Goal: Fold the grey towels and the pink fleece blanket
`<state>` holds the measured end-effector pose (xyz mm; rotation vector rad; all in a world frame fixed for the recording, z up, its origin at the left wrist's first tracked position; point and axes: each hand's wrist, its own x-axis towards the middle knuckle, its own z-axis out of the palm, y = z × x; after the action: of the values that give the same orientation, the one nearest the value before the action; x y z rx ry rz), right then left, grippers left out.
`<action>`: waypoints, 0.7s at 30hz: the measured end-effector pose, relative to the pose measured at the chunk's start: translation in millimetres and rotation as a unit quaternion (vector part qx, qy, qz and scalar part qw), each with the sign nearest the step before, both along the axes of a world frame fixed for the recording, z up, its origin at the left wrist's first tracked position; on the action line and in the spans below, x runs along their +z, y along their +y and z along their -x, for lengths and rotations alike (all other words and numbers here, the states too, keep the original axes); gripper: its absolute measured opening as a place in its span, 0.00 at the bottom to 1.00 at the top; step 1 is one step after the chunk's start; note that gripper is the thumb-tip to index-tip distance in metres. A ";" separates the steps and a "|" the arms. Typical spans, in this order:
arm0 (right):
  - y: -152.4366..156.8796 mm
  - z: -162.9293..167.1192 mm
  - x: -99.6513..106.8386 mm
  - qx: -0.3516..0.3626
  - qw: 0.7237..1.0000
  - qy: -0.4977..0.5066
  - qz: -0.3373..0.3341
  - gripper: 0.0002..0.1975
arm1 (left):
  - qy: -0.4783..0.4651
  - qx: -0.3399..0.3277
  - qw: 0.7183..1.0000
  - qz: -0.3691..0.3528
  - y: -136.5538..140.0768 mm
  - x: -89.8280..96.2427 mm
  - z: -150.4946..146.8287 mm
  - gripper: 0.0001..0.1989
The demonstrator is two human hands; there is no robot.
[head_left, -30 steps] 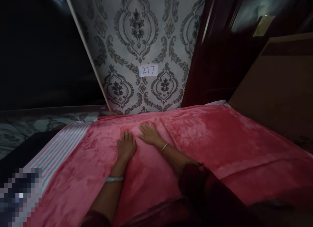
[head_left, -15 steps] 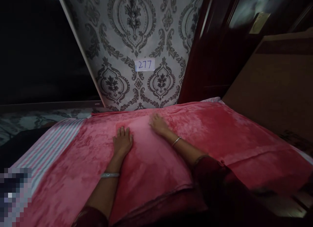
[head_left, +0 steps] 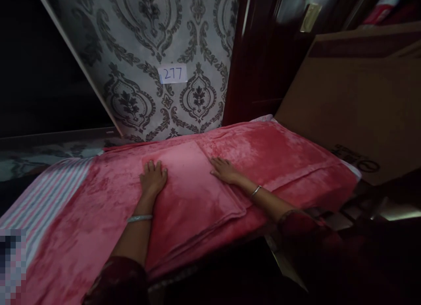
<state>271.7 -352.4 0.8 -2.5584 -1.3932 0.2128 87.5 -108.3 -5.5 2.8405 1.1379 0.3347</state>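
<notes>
Between my hands lies a folded pinkish-red plush cloth [head_left: 189, 186], roughly rectangular, with stacked edges along its near side. My left hand [head_left: 153, 178] rests flat on its left edge, fingers apart. At the opposite edge, my right hand [head_left: 225, 170] lies palm down with fingers stretched out, partly on the cloth. Neither hand grips anything. A larger red plush blanket [head_left: 82, 213] of similar colour spreads underneath and to both sides. I cannot tell whether the folded cloth is joined to it.
A striped sheet [head_left: 49, 204] shows at the left. A dark screen [head_left: 49, 68] stands behind on the left, and a large cardboard box [head_left: 355, 99] at the right. Patterned wallpaper with a paper label marked 277 [head_left: 173, 73] and a dark red door [head_left: 259, 59] are at the back.
My right hand has moved to the right, off the cloth's middle to its right edge, and its fingers have spread. My left hand stays on the left edge. The view has shifted rightward.
</notes>
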 end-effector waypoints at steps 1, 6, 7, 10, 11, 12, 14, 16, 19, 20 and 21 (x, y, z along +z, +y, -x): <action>-9.9 0.4 2.4 -0.018 1.000 0.018 -0.014 0.32 | -0.004 -0.005 1.000 0.003 0.3 1.6 0.2 0.31; -40.5 22.2 4.7 -0.088 0.989 0.086 -0.077 0.33 | -0.023 -0.007 0.997 0.067 -1.0 19.5 4.8 0.29; -43.1 27.1 3.0 -0.084 0.990 0.092 -0.074 0.33 | -0.020 -0.006 0.997 0.080 -4.0 23.7 8.2 0.30; -45.1 37.1 -3.6 -0.066 0.991 0.089 -0.080 0.36 | -0.003 -0.061 0.995 0.079 -24.4 29.8 28.5 0.31; -44.1 38.8 -5.5 -0.061 0.990 0.087 -0.087 0.38 | 0.004 -0.097 0.993 0.069 -35.5 28.6 38.6 0.32; -42.7 39.6 -7.1 -0.055 0.990 0.087 -0.097 0.39 | 0.011 -0.135 0.989 0.059 -48.5 25.5 49.9 0.32; -40.0 39.4 -9.4 -0.036 0.988 0.079 -0.131 0.41 | 0.028 -0.201 0.978 0.046 -77.9 14.7 73.1 0.33; -39.8 37.8 -11.7 -0.032 0.985 0.062 -0.157 0.40 | 0.044 -0.226 0.972 0.034 -106.3 0.7 92.2 0.34; -47.0 35.5 -16.4 -0.061 0.990 0.050 -0.117 0.36 | 0.058 -0.214 0.975 0.001 -133.9 -16.4 105.6 0.34; -50.8 35.1 -17.2 -0.068 0.992 0.051 -0.097 0.34 | 0.061 -0.207 0.976 -0.007 -137.7 -19.4 106.3 0.34; -54.7 35.3 -16.9 -0.070 0.993 0.052 -0.083 0.32 | 0.064 -0.202 0.977 -0.012 -139.3 -20.8 106.1 0.34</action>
<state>236.4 -407.1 -16.1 -2.4585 -1.1391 0.1953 -18.6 -247.7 -26.4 3.0542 0.5454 0.1410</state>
